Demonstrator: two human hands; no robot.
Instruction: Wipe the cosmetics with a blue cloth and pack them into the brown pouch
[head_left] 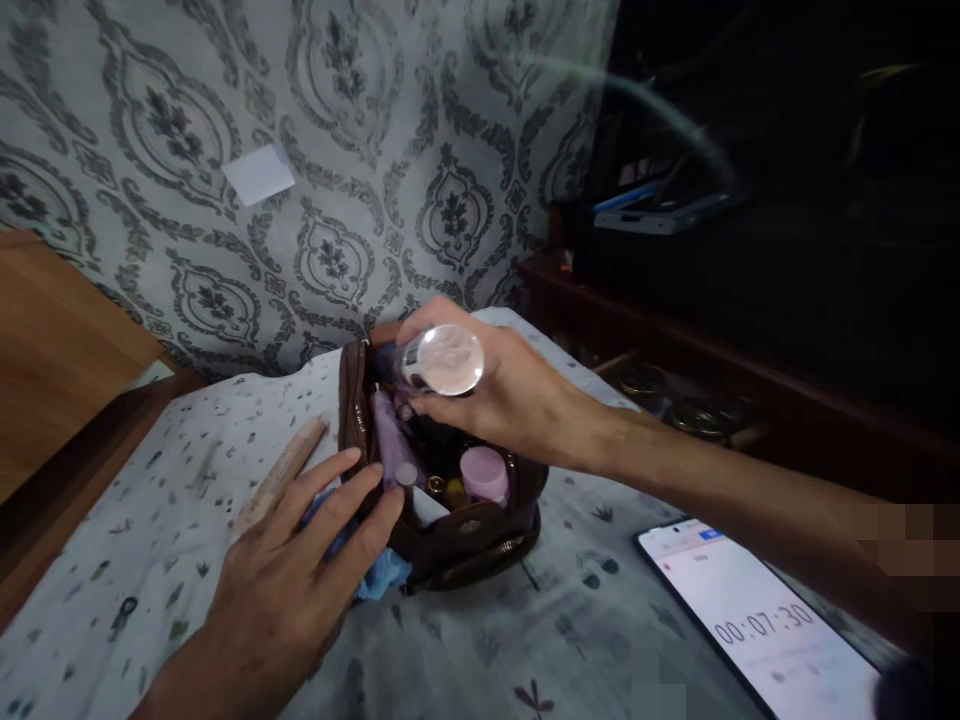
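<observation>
A brown zip pouch stands open on a patterned cloth. Inside it I see a lilac tube, a pink-capped jar and several small items. My right hand hovers over the pouch, its fingers wrapped round a clear bottle whose round base faces me. My left hand lies flat with fingers spread against the pouch's left side, resting on a blue cloth.
A wooden stick lies left of the pouch. A phone showing a timer lies at the lower right. A dark wooden shelf with round lids stands to the right, a patterned wall behind, wooden furniture at the left.
</observation>
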